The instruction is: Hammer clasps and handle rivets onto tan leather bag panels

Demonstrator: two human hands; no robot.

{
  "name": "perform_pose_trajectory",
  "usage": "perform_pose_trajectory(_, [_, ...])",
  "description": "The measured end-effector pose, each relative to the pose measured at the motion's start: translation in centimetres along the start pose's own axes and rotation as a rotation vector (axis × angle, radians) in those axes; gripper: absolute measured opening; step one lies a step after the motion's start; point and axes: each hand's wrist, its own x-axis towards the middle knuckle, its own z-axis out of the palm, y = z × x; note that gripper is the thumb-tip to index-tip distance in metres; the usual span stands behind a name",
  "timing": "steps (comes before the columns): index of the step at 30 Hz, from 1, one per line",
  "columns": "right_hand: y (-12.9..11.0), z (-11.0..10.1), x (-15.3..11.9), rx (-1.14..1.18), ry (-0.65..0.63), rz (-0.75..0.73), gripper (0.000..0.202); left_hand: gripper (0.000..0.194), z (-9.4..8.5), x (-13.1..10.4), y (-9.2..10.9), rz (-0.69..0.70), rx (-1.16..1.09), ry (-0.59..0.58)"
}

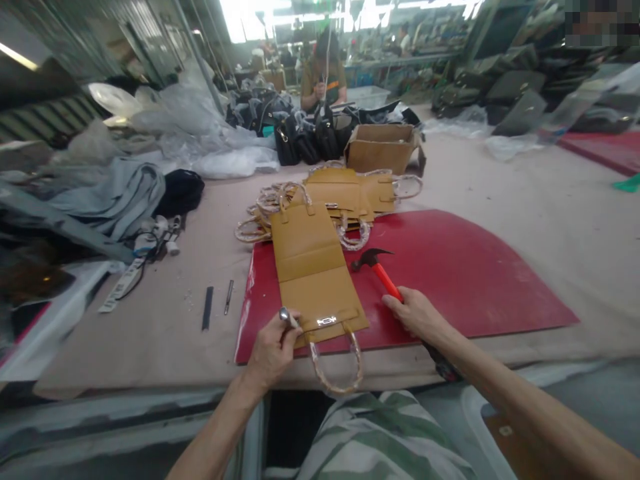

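A tan bag panel [315,267] with wrapped handles at both ends lies across the left part of a red board [450,280]. Near its front edge is a shiny metal clasp [327,321]. My left hand [273,348] is closed on a short metal punch [289,318], held upright at the panel's front left corner. To the right of the panel, my right hand [416,312] grips a claw hammer [386,279] by its orange handle, with the head above the red board, apart from the punch.
More tan panels [340,190] are piled behind. A cardboard box [380,150], black bags [300,137] and a person [324,77] are at the back. A dark strip [207,308] and a thin metal rod [229,297] lie left; a power strip [121,287] lies farther left.
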Motion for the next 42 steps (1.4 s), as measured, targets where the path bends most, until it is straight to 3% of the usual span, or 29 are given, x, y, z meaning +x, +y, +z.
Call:
perform_pose_trajectory(4, [0.6,-0.6,-0.2,-0.089,0.095,0.038,0.019,0.015,-0.2,0.1,-0.1,0.01,-0.008,-0.011])
perform_pose_trajectory(8, [-0.2,-0.2,-0.9,-0.246,0.314,-0.306,0.025,0.012,-0.2,0.1,0.0,0.023,0.022,0.0])
perform_pose_trajectory(10, [-0.8,1.3,-1.3,-0.171,0.285,-0.477,0.034,0.011,-0.3,0.1,0.1,0.032,0.045,0.003])
perform_pose_trajectory(12, [-1.2,3.2,-1.7,-0.091,0.2,-0.558,0.043,0.011,-0.4,0.2,0.2,0.061,0.076,0.005])
perform_pose_trajectory(15, [-1.2,5.2,-2.1,-0.058,0.136,-0.566,0.047,0.013,-0.7,0.4,0.1,0.15,0.119,0.015])
perform_pose_trajectory(18, [-1.0,5.6,-2.1,-0.038,0.116,-0.544,0.047,0.014,-0.8,0.4,0.1,0.171,0.102,0.023])
perform_pose_trajectory(23, [-1.0,5.2,-1.9,-0.019,0.088,-0.502,0.047,0.012,-1.0,-0.1,0.1,-0.102,0.059,0.043])
perform_pose_trajectory(27, [-1.0,5.4,-1.9,-0.013,0.085,-0.487,0.048,0.02,-1.5,-0.7,0.6,-0.004,-0.016,-0.024])
perform_pose_trajectory(28, [-1.0,5.5,-1.8,-0.012,0.086,-0.487,0.048,0.021,-1.6,-0.5,0.8,-0.024,-0.052,-0.016])
perform_pose_trajectory(30, [-0.9,5.6,-1.8,-0.011,0.089,-0.486,0.049,0.018,-1.6,0.1,1.4,-0.194,-0.189,0.11])
perform_pose_trajectory(32, [-0.8,5.7,-1.8,-0.008,0.088,-0.487,0.049,0.015,-1.0,1.3,2.1,-0.403,-0.382,0.287])
perform_pose_trajectory(34, [-0.6,5.8,-1.8,0.002,0.095,-0.491,0.049,0.014,0.2,2.6,2.9,-0.504,-0.539,0.328])
perform_pose_trajectory(39, [-0.3,6.2,-1.8,0.045,0.179,-0.479,0.044,0.015,4.1,4.7,4.7,-0.489,-0.562,0.071])
perform_pose_trajectory(42, [-0.2,6.3,-1.8,0.07,0.209,-0.48,0.039,0.012,5.4,5.2,5.2,-0.467,-0.491,-0.009])
